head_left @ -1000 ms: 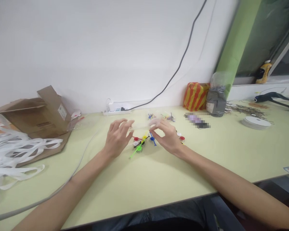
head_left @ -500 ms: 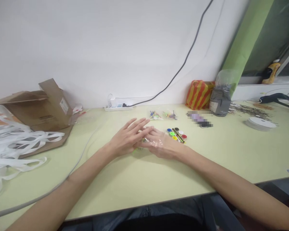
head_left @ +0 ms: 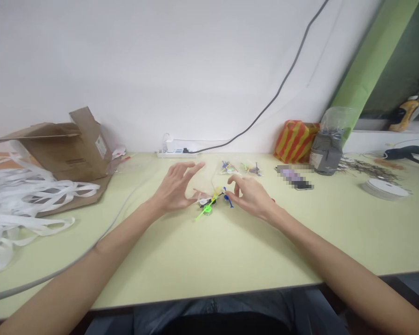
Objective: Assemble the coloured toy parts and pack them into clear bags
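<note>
Small coloured plastic pieces lie in a loose cluster on the table between my hands: a bright green stick-like piece [head_left: 207, 210], a blue piece [head_left: 227, 199], and some yellow, white and dark ones. To their left is my left hand [head_left: 176, 188], fingers spread from the thumb, whose tip is close to the white and reddish pieces. My right hand [head_left: 253, 195] hovers at the right of the cluster with bent fingers and a gap before the thumb. Its thumb is nearest the blue piece; whether they touch is unclear. A red bit shows behind the right hand, mostly hidden.
Behind the hands lie two clear bags [head_left: 228, 167] of coloured pieces. A power strip [head_left: 178, 152] is against the wall. An open cardboard box [head_left: 80, 153] and white straps [head_left: 38, 190] fill the left. Rightward are a phone [head_left: 295, 178], a striped bag [head_left: 295, 139] and a white spool [head_left: 386, 189].
My hands, earlier overlapped around clear plastic, have drawn apart. The coloured pieces now lie exposed between them. The discs seen at the right earlier are mostly hidden behind my right hand.
</note>
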`<state>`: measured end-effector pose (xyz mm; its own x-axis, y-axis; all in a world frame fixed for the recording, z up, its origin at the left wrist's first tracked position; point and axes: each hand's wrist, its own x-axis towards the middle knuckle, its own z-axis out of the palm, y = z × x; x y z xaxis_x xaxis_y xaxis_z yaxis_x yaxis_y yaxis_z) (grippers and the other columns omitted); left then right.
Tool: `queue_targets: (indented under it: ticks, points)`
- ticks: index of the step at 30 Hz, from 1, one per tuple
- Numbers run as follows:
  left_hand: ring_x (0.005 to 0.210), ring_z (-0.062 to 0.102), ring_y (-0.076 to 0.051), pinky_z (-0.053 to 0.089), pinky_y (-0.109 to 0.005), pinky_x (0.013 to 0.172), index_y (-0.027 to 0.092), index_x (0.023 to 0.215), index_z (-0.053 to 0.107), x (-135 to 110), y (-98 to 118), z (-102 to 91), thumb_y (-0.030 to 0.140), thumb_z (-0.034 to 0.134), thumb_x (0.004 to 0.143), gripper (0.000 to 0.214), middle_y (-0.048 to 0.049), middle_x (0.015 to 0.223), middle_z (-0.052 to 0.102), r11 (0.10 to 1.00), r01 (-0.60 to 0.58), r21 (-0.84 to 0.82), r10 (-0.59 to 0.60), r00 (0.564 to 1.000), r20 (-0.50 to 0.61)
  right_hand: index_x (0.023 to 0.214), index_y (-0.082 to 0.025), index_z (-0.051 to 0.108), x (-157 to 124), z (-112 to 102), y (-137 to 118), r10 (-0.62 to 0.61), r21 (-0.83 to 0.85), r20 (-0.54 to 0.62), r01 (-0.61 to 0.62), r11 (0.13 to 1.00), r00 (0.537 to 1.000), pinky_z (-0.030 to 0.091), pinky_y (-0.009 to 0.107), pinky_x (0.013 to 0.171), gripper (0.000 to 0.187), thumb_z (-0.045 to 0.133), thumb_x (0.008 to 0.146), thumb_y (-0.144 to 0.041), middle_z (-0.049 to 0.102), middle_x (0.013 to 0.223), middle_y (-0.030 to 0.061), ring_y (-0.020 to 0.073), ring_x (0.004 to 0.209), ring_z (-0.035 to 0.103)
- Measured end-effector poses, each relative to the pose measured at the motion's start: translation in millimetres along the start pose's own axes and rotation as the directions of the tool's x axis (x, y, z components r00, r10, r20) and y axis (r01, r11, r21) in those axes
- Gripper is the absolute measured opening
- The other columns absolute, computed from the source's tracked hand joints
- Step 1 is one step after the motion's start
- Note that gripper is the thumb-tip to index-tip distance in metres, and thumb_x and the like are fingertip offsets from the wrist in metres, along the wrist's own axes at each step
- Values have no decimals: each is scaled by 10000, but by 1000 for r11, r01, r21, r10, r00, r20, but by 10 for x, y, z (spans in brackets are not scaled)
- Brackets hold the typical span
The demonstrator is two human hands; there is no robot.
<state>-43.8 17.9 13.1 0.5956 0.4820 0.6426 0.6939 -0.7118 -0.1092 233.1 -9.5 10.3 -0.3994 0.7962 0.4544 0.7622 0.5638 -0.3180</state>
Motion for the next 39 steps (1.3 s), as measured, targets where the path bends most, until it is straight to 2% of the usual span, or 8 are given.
queue_targets:
  ticks: [3, 8, 13, 19, 25, 32, 35, 39]
  points:
    - [1280, 459, -344, 328, -511, 1100, 261, 1573, 232, -5, -2, 28, 497, 700, 811, 924, -160, 1400, 473, 999, 50, -2, -50, 999, -7, 1231, -218, 523, -44, 70, -1, 73, 81, 176, -89, 993, 982, 355, 263, 592, 366, 621, 881, -250, 683, 683, -28, 184, 652, 612]
    - [1266, 469, -326, 349, -489, 1079, 246, 1589, 174, -3, 27, 53, 367, 695, 800, 953, -139, 1382, 505, 984, 166, -56, -167, 986, -13, 1287, -230, 491, -75, 155, 64, 48, 123, 196, -73, 990, 979, 323, 240, 555, 488, 564, 821, -107, 691, 730, -36, 160, 661, 609]
    - [1230, 503, -306, 367, -466, 1057, 261, 1593, 164, -10, 37, 63, 262, 680, 801, 945, -106, 1307, 569, 966, 228, -121, -235, 971, -48, 1135, -213, 599, 21, 57, 119, 84, 220, -53, -71, 973, 995, 433, 288, 677, 269, 561, 872, -180, 719, 806, 5, 176, 724, 632]
    - [1249, 497, -305, 345, -474, 1088, 255, 1580, 204, -25, 30, 95, 265, 661, 817, 889, -101, 1305, 578, 977, 189, -101, -193, 981, -36, 827, -212, 683, 71, -227, -55, 95, 368, -443, 84, 926, 891, 498, 319, 729, 92, 628, 883, -260, 739, 860, 33, 174, 752, 630]
    - [1240, 503, -305, 331, -473, 1099, 245, 1583, 201, 3, 130, 111, 333, 665, 841, 879, -116, 1342, 560, 992, 106, -73, -109, 993, -38, 859, -219, 706, 17, -13, -246, 20, 472, -377, 174, 864, 926, 537, 323, 714, 149, 701, 877, -367, 743, 857, 32, 168, 711, 647]
    - [1213, 515, -309, 363, -462, 1060, 237, 1591, 173, 20, 238, 115, 400, 672, 845, 913, -121, 1306, 568, 981, 135, -140, -141, 989, -33, 1353, -251, 569, -87, -11, -448, -76, 601, -234, 205, 773, 969, 477, 408, 1027, 360, 436, 1045, -383, 760, 1086, 75, 202, 1116, 675]
    - [1218, 515, -309, 366, -464, 1060, 228, 1588, 181, 14, 219, 113, 407, 672, 847, 906, -127, 1301, 577, 980, 141, -142, -148, 988, -39, 1153, -249, 695, -90, -48, -415, -184, 480, -281, 304, 823, 942, 452, 413, 1035, 254, 516, 1015, -364, 711, 1161, 83, 217, 1147, 625]
    - [1215, 519, -315, 374, -482, 1065, 229, 1584, 193, 9, 185, 121, 407, 684, 848, 903, -141, 1344, 564, 985, 130, -117, -136, 990, -43, 926, -231, 733, -65, 3, -337, -211, 323, -396, 351, 879, 894, 487, 370, 841, 91, 652, 935, -272, 657, 924, 59, 198, 903, 612]
